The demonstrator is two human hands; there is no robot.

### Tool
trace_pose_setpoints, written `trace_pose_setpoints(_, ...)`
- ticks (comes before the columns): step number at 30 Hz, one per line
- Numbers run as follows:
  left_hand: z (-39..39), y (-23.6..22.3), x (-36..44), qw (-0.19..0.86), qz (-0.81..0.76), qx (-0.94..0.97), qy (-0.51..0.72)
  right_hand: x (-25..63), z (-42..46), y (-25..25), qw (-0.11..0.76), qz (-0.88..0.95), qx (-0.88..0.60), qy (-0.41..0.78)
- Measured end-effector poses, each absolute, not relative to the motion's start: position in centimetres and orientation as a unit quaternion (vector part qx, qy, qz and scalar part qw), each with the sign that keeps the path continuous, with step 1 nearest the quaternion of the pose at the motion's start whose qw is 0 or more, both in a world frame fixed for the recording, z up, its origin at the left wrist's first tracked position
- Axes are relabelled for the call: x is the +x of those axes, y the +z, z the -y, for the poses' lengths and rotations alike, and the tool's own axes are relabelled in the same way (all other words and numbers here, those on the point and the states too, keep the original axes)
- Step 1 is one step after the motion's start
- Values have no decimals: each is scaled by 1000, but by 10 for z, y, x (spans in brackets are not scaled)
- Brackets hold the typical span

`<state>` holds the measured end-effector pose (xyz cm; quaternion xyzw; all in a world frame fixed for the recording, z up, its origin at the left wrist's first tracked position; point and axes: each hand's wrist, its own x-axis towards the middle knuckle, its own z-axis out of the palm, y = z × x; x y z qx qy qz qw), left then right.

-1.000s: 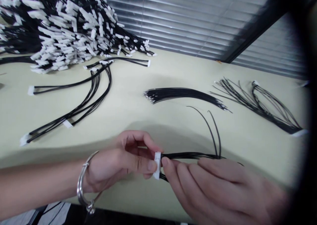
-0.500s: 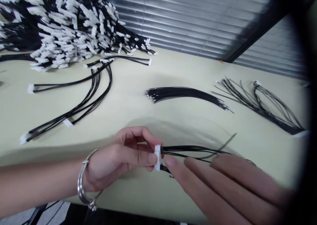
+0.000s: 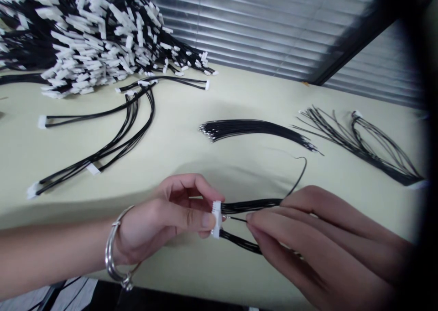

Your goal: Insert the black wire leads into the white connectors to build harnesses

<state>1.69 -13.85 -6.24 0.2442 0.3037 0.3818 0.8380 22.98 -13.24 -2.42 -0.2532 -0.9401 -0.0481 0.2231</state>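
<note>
My left hand [image 3: 164, 222] pinches a small white connector [image 3: 216, 218] between thumb and fingers, just above the table's near edge. Several black wires [image 3: 251, 205] run out of the connector to the right. My right hand [image 3: 315, 247] pinches one thin black wire, its metal tip [image 3: 234, 219] pointing at the connector face, a short gap away. That wire's loose end [image 3: 301, 172] curls up behind my fingers. A silver bracelet [image 3: 112, 256] sits on my left wrist.
A bundle of loose black wires [image 3: 253, 129] lies mid-table. Finished harnesses [image 3: 112, 137] lie at left, below a large heap of wired white connectors [image 3: 85, 33] at back left. More wires [image 3: 362, 140] lie at right. Closed blinds [image 3: 273, 23] stand behind the pale table [image 3: 191, 165].
My right hand drew back from the connector, took hold of one wire and now points its tip at the connector. My left hand has kept the connector nearly still.
</note>
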Motion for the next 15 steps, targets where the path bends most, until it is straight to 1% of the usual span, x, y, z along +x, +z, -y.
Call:
trace_pose_setpoints(3, 138, -63, 17, 840, -299, 247, 380, 226, 133, -22, 239, 934, -265, -16)
trace_pose_setpoints(7, 137, -63, 17, 839, -303, 247, 379, 230, 134, -24, 229, 939, -257, -18)
trace_pose_setpoints(9, 137, -63, 17, 839, -306, 246, 378, 234, 134, -22, 202, 949, -239, -38)
trace_pose_setpoints(12, 138, -62, 17, 838, -314, 246, 371, 237, 131, -16, 162, 964, -183, -102)
trace_pose_setpoints(15, 139, -61, 17, 837, -326, 245, 366, 235, 129, -10, 176, 957, -162, -166)
